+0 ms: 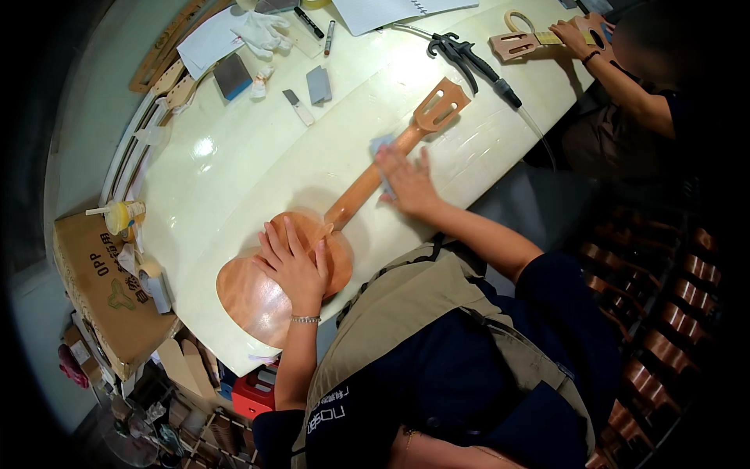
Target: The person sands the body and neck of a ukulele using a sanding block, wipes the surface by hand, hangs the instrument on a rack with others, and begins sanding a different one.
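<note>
A wooden ukulele [262,301] lies back side up on the pale table, its neck [361,195] slanting away to the right and ending in a slotted headstock [442,106]. Flat on the body, near where the neck joins, rests my left hand [295,266] with its fingers spread. My right hand [408,181] presses a piece of grey sandpaper [381,144] against the neck, below the headstock. That hand is slightly blurred, and the palm covers part of the paper.
Beyond the ukulele lie a folded grey sandpaper piece [319,84], a scraper blade [298,108], a sanding block [232,76], white gloves [262,33] and a black air gun [469,62]. A cardboard box [117,289] with a drink cup [125,216] stands left. Far right, a co-worker's hand [570,37] holds another neck.
</note>
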{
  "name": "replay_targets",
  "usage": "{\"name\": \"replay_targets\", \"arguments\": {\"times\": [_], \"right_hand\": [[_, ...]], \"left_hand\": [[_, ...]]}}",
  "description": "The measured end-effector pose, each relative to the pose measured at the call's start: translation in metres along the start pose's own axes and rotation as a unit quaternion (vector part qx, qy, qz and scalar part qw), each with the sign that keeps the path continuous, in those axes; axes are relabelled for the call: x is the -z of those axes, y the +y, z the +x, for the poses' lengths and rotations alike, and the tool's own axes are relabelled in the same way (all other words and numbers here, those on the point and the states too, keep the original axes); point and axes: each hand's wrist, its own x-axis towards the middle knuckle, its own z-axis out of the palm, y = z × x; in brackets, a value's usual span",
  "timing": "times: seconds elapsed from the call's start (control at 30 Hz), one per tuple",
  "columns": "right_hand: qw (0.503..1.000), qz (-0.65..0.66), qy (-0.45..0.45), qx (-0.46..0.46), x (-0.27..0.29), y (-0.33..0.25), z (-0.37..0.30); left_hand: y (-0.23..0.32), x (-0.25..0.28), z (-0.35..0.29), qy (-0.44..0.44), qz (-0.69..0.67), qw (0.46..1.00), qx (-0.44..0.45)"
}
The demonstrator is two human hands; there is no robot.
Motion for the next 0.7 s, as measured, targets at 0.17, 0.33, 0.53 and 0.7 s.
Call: {"name": "replay_targets", "arguments": {"times": [0.17,0.33,0.53,0.7], "right_hand": [[0.964,0.165,-0.050,0.201,-0.001,-0.034,-0.005],[0.997,-0.039,0.043,-0.050,0.030,0.039,0.004],[0.974,0.149,-0.007,0.173,-0.003,-0.032,0.001],[0.993,-0.079,0.088,0.008,0.031,0.066,0.024]], "left_hand": [[-0.005,-0.003,0.001,0.008,-0.010,1.000,-0.014],[-0.004,-0.003,-0.001,0.009,-0.016,1.000,-0.003],[-0.008,-0.006,-0.001,0.009,-0.015,1.000,-0.023],[-0.020,0.022,0.034,-0.120,-0.085,0.989,-0.015]]}}
